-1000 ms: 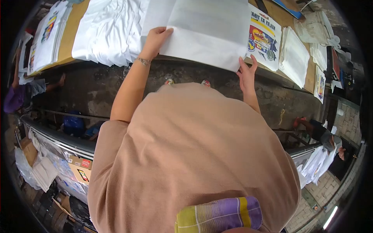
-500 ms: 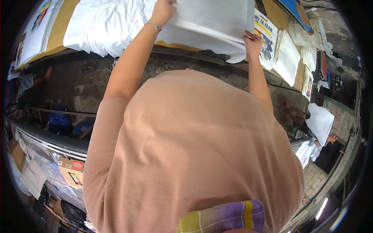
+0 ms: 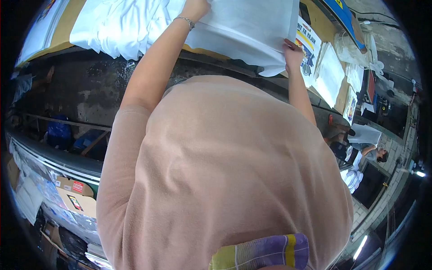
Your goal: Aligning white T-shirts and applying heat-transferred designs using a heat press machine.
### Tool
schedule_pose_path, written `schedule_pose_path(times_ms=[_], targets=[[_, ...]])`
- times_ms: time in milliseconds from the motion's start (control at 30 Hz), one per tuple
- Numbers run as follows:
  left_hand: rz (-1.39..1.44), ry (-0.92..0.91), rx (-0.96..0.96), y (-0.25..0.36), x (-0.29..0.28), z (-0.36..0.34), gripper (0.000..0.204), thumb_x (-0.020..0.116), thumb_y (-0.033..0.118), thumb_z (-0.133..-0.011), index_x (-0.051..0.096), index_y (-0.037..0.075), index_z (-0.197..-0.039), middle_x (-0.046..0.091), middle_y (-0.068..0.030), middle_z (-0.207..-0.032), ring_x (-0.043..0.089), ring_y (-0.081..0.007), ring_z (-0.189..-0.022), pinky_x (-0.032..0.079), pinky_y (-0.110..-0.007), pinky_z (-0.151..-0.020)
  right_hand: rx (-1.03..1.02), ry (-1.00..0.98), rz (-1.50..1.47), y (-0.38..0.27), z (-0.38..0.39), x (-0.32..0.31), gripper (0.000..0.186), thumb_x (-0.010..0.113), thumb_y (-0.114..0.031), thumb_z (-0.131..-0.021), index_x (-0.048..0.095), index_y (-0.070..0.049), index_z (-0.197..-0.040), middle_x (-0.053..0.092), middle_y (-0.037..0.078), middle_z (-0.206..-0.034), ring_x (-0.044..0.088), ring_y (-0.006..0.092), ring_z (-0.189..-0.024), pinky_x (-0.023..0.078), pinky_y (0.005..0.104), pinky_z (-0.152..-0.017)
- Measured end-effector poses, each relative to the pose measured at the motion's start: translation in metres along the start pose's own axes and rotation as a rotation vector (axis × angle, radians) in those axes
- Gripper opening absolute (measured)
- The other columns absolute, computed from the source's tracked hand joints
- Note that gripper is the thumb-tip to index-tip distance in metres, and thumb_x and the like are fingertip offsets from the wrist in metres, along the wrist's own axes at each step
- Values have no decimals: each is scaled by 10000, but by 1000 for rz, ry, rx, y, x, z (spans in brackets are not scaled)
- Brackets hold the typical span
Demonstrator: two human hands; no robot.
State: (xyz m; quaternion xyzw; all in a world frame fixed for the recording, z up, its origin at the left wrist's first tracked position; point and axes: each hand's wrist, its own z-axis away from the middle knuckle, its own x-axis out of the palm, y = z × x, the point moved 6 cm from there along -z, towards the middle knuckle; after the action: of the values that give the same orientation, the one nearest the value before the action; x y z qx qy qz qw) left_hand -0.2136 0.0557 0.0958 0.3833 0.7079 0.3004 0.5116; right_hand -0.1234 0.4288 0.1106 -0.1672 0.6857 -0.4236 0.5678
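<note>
A smooth white sheet [image 3: 252, 22] lies flat over white cloth [image 3: 234, 47] on the table. The cloth's near edge hangs over the front of the table. My left hand [image 3: 196, 9], with a bracelet at the wrist, is closed at the left side of the sheet; its fingertips are partly hidden. At the sheet's right near corner, my right hand [image 3: 293, 55] pinches the edge. Bunched white fabric [image 3: 119, 27] lies left of my left hand.
Right of the sheet lie a printed white piece [image 3: 309, 49] and a stack of white pieces [image 3: 329, 74]. A blue board [image 3: 344, 20] is at the far right. Another person [image 3: 371, 150] stands at the right. Cardboard boxes [image 3: 76, 195] lie at the lower left.
My left hand has shifted slightly right, and the view has turned a little. Both hands stay at the white sheet. The person at the right has moved a white piece.
</note>
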Motion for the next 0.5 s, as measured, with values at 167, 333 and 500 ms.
schedule_pose_path(times_ms=[167,333,500], targets=[[-25,55,5,2,2,0,257,506,-69,-622,656,-33,-827,612,-256,-844,588,-371,-854,462,-381,-794,-60,34,8,4,-3,1,301,608,-70,-723,668,-24,-1014,632,73,-770,493,89,-641,401,214,-617],[-60,69,59,4,3,-2,252,505,-65,-625,655,-38,-825,606,-261,-843,578,-383,-859,456,-382,-803,-70,51,-21,5,-4,1,285,611,-93,-716,674,-17,-983,621,89,-684,513,111,-569,415,254,-547],[-12,-8,-71,9,2,-1,235,514,-49,-635,659,-34,-819,598,-262,-863,560,-389,-907,438,-383,-842,-123,65,6,1,-4,-2,290,622,-91,-710,671,-14,-985,621,92,-676,510,108,-564,417,257,-553]])
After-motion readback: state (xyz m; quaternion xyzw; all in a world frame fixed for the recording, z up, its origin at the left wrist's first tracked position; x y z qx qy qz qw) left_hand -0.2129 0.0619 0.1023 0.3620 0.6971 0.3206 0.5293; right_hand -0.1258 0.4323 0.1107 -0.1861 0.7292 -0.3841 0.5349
